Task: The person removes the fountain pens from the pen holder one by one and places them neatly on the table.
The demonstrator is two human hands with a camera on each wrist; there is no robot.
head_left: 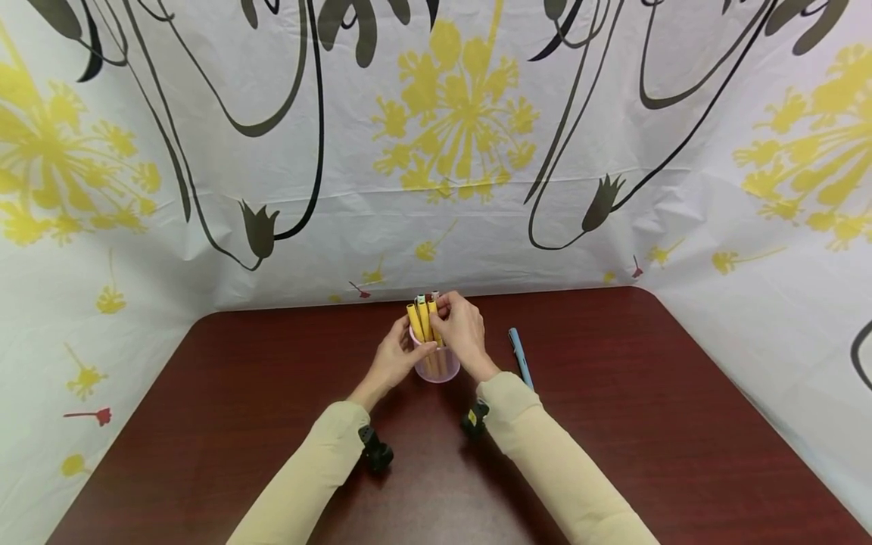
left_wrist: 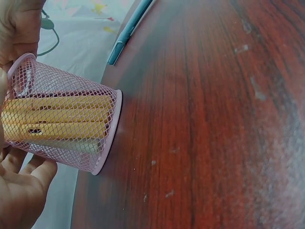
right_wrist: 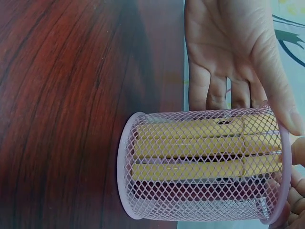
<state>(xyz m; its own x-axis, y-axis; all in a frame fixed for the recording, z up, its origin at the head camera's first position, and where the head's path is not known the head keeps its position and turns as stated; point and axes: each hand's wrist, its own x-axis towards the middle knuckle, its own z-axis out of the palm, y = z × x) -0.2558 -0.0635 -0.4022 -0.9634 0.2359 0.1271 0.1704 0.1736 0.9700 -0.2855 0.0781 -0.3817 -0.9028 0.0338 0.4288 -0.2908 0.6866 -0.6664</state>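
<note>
Fingers and thumb of the left hand (head_left: 395, 356) curl round the pink cup (head_left: 439, 373), seemingly to steady it on the table (head_left: 204, 401), while the right hand (head_left: 465, 327), fingers bent, reaches the tops of the yellow pens (head_left: 424, 321); whether it pinches one I cannot tell. Those pens stand bunched inside, the mesh wall propping them with their ends above the rim, within easy reach. Right of the cup, a blue pen (head_left: 520, 356) lies on the table, leaving both hands room.
</note>
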